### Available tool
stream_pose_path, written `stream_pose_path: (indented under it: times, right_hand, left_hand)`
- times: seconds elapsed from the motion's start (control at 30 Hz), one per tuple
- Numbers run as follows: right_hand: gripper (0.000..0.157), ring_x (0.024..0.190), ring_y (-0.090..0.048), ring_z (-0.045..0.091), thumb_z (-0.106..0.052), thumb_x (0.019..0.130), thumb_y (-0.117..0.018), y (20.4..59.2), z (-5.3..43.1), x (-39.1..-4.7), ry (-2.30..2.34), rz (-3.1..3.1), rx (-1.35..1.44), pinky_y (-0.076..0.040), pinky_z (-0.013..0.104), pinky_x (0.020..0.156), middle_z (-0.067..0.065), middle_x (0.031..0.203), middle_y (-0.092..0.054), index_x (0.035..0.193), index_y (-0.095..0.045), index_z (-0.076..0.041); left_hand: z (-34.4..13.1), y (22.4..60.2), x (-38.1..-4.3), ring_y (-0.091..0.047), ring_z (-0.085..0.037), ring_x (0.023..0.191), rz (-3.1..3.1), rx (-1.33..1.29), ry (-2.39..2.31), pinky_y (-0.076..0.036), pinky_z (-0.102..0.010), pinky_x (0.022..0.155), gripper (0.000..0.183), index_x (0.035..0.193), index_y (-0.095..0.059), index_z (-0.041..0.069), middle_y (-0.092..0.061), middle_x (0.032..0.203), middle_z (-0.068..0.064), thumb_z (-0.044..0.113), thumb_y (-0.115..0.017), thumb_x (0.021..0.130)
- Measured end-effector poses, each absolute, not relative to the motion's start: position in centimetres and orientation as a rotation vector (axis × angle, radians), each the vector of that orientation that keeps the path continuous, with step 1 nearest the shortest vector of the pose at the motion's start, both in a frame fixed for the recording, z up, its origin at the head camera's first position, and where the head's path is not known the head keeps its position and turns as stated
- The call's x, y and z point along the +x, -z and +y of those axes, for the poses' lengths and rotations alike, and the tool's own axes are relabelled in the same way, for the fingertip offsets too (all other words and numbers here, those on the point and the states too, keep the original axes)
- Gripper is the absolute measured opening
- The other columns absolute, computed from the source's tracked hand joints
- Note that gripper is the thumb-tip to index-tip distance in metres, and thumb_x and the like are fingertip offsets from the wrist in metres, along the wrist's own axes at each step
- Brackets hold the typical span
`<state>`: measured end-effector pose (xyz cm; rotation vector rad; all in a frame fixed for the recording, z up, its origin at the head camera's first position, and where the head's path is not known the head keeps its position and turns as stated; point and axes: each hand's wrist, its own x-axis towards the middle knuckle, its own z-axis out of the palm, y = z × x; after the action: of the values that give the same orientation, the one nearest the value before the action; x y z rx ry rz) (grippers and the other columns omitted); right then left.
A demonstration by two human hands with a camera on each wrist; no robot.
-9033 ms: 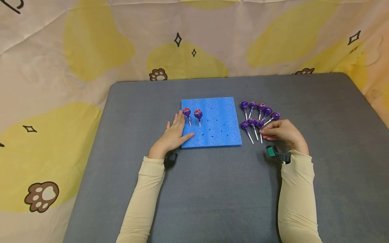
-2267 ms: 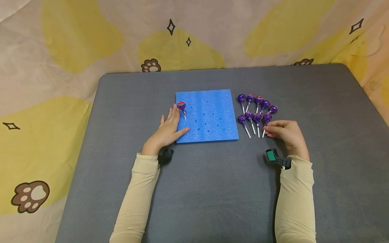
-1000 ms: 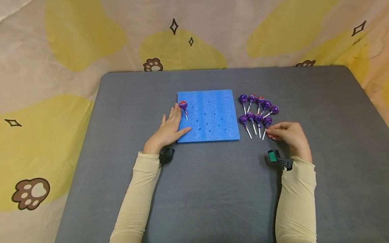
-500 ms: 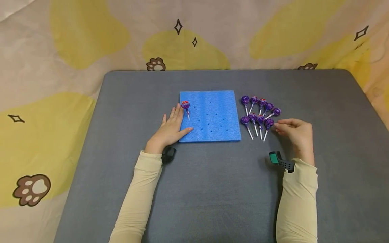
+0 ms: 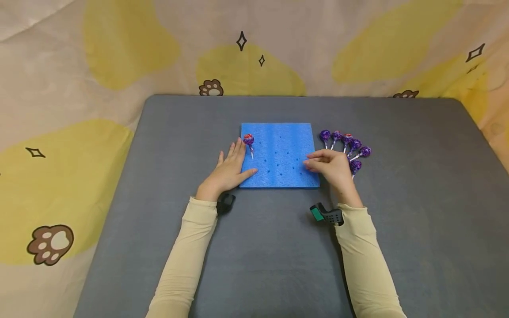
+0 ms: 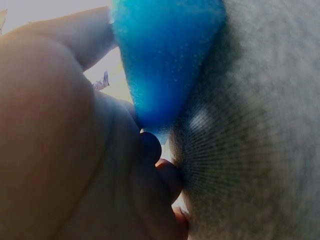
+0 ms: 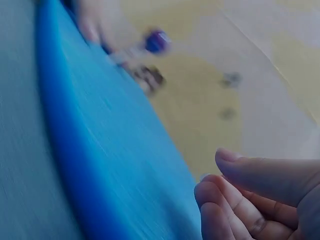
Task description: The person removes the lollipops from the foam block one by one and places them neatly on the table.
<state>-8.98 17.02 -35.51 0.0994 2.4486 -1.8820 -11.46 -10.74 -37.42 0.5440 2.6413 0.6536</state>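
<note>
A blue foam board [image 5: 292,141] with rows of small holes lies on the table. One lollipop [image 5: 248,140] in a purple and red wrapper stands by its stick near the board's left edge. My left hand [image 5: 224,176] lies along that edge with straight fingers, its thumb over the top of the foam. Above the board's right side hovers my right hand [image 5: 336,174], fingers loosely bent; the right wrist view shows nothing between its thumb and fingertips [image 7: 207,192]. More wrapped lollipops [image 5: 347,139] lie to the right of the board, the lower ones partly hidden behind the right hand.
The grey table [image 5: 254,265] extends on all sides of the board. Behind it hangs a patterned cloth [image 5: 167,57] with yellow patches and paw prints. Each wrist carries a black strap [image 5: 331,216] with a small device.
Earlier two lollipops stood in the board; one has since been pulled out and laid in the right group. My right hand let go of it and moved left over the board. The left hand stayed.
</note>
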Motion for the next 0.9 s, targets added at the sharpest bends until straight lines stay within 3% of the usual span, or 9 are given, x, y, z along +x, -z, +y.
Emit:
stream_pose_path:
  times: [0.17, 0.5, 0.67, 0.9]
  right_hand:
    - [0.023, 0.065, -0.064, 0.007, -0.002, 0.081, -0.072, 36.2, 12.4, -10.3, 1.850, 2.357, -0.012, -0.053, 0.023, 0.064, 0.010, 0.078, -0.070, 0.099, -0.067, 0.012]
    - [0.023, 0.070, -0.065, 0.010, -0.003, 0.081, -0.073, 36.7, 8.1, -11.6, 1.906, 2.327, -0.031, -0.053, 0.024, 0.068, 0.019, 0.087, -0.069, 0.099, -0.068, 0.010]
    - [0.024, 0.078, -0.069, 0.017, -0.006, 0.080, -0.075, 37.0, 6.3, -12.2, 1.880, 2.426, -0.049, -0.053, 0.030, 0.074, 0.018, 0.090, -0.070, 0.100, -0.070, 0.006]
    - [0.018, 0.072, -0.070, 0.020, -0.011, 0.076, -0.079, 37.4, 4.5, -12.2, 1.665, 2.799, -0.116, -0.053, 0.033, 0.068, 0.012, 0.081, -0.071, 0.089, -0.073, 0.001]
  left_hand:
    - [-10.9, 37.4, -11.4, 0.013, -0.025, 0.142, 2.653, 0.513, -0.652, 0.009, -0.051, 0.110, 0.084, 0.150, 0.005, 0.004, 0.015, 0.156, -0.009, 0.049, -0.043, 0.097]
    - [-10.9, 37.6, -11.5, 0.013, -0.025, 0.142, 2.648, 0.529, -0.665, 0.009, -0.052, 0.110, 0.084, 0.150, 0.004, 0.005, 0.015, 0.156, -0.008, 0.050, -0.042, 0.097]
    - [-10.9, 37.6, -11.5, 0.013, -0.024, 0.142, 2.650, 0.533, -0.664, 0.008, -0.053, 0.110, 0.083, 0.150, 0.004, 0.004, 0.014, 0.156, -0.008, 0.049, -0.043, 0.097]
    - [-10.8, 37.7, -11.6, 0.014, -0.023, 0.142, 2.645, 0.530, -0.663, 0.009, -0.052, 0.110, 0.082, 0.150, 0.005, 0.006, 0.015, 0.156, -0.007, 0.049, -0.042, 0.097]
